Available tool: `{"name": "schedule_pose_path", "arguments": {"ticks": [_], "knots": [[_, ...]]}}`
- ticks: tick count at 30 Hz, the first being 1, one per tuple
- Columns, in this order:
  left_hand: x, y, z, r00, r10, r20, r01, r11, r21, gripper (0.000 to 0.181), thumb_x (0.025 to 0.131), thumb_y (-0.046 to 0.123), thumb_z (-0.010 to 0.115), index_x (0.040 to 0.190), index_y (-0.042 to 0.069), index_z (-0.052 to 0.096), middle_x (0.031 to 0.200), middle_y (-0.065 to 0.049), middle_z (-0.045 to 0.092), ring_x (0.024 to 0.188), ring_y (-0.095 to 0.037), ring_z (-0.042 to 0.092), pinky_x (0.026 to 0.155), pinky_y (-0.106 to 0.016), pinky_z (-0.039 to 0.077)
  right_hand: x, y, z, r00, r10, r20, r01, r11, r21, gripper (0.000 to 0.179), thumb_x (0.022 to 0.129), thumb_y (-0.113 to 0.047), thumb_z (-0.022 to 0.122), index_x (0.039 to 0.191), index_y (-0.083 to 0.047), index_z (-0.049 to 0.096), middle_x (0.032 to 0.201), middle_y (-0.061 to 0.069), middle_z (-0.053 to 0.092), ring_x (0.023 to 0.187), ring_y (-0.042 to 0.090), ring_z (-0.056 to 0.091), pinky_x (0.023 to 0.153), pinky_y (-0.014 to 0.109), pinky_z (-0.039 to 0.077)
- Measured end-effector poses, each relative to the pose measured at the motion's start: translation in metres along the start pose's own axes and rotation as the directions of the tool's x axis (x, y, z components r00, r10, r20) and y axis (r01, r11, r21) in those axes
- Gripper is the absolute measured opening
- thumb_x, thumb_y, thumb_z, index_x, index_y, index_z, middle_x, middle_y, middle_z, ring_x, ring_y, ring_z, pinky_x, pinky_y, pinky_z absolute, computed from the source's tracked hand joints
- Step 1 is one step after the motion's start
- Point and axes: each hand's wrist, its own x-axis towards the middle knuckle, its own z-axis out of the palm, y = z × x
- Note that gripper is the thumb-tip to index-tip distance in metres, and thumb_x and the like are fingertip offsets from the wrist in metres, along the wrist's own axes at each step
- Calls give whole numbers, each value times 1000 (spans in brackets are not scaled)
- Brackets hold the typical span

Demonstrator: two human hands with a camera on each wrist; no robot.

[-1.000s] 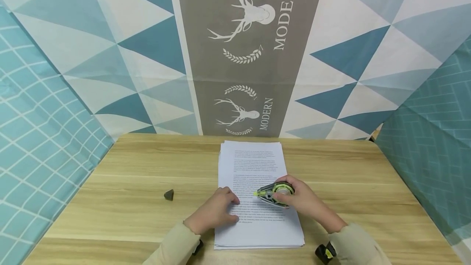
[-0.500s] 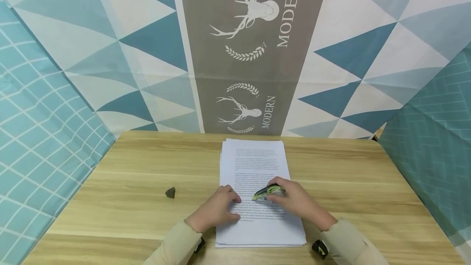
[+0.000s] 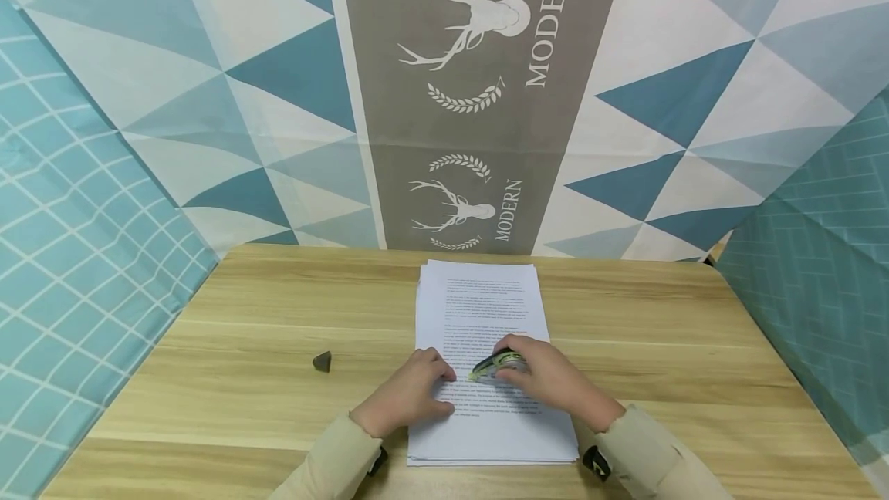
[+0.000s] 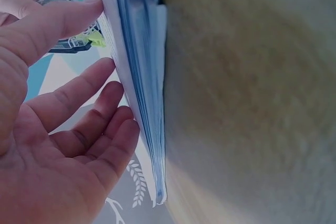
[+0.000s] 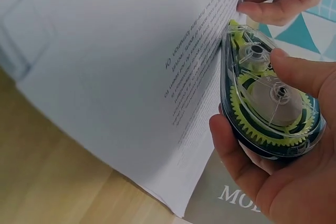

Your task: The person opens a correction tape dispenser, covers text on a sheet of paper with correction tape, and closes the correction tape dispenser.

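Observation:
A stack of printed paper [image 3: 493,438] lies on the table, its sheet edges visible in the left wrist view. My right hand [image 3: 552,378] grips a correction tape dispenser [image 5: 273,98] between thumb and fingers. The dispenser is clear and black with lime-green gears, and its tip is down at the printed lines near the middle of the page. On the left part of the stack rests my left hand [image 3: 410,390], its fingertips touching the top sheet and its fingers relaxed. It holds nothing.
A small dark cap-like piece [image 3: 322,362] lies on the wooden table [image 3: 278,407] left of the paper. A patterned cloth wall [image 3: 458,137] stands right behind the table's far edge. Teal cloth hangs on both sides.
My right hand has moved left with the correction tape dispenser, which has tilted with its tip lowered to the page. The left hand has stayed in place.

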Motion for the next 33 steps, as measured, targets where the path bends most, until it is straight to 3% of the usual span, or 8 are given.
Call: {"name": "schedule_pose_path", "arguments": {"ticks": [8,14,33], "knots": [[1,1,-1,1000,-4,-2,4,1000,-1,35,69,21,78,97,3,68,92,-2,55,87,-14,47,79,-27,45,4,-6,-4,997,-47,54,51,994,-92,24,85,-21,68,106,-16,58,103,-3,64,99,13,60,85,37,49],[2,2,-3,1000,-2,2,2,1000,7,35,69,21,78,97,3,68,92,-3,55,87,-14,47,79,-27,45,9,-11,-9,994,-56,91,70,985,-157,23,85,-22,68,105,-16,58,98,-4,63,91,10,58,81,34,49],[4,0,0,999,-32,16,32,999,-11,35,70,20,78,98,3,68,93,-2,55,88,-14,48,80,-28,45,5,-3,-15,992,-51,114,71,980,-186,19,84,-23,68,100,-17,59,91,-7,61,85,8,55,76,33,49]]}}
